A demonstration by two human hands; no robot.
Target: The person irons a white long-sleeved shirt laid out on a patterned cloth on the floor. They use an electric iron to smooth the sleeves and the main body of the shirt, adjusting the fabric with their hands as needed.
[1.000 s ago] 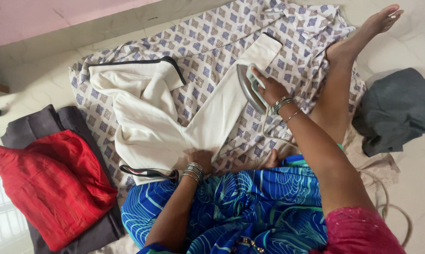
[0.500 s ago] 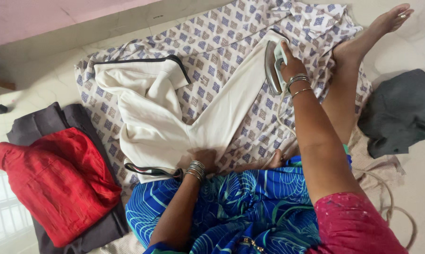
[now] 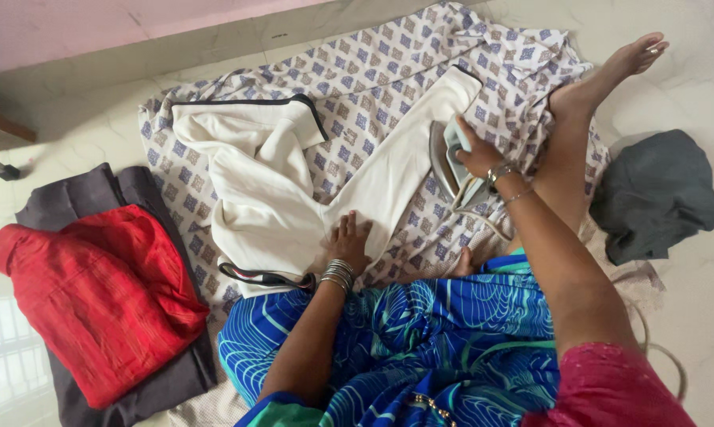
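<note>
Trouser leg runs diagonally from flat left hand up-right past the iron gripped by right hand.

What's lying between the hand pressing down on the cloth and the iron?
In the head view, only the cream garment's sleeve spans from the left hand to the iron in the right hand; nothing else sits on it.

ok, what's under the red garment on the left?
A dark grey cloth lies under the red garment, showing past its top and lower-right edges. How far it runs beneath, or anything else under there, is covered.
</note>
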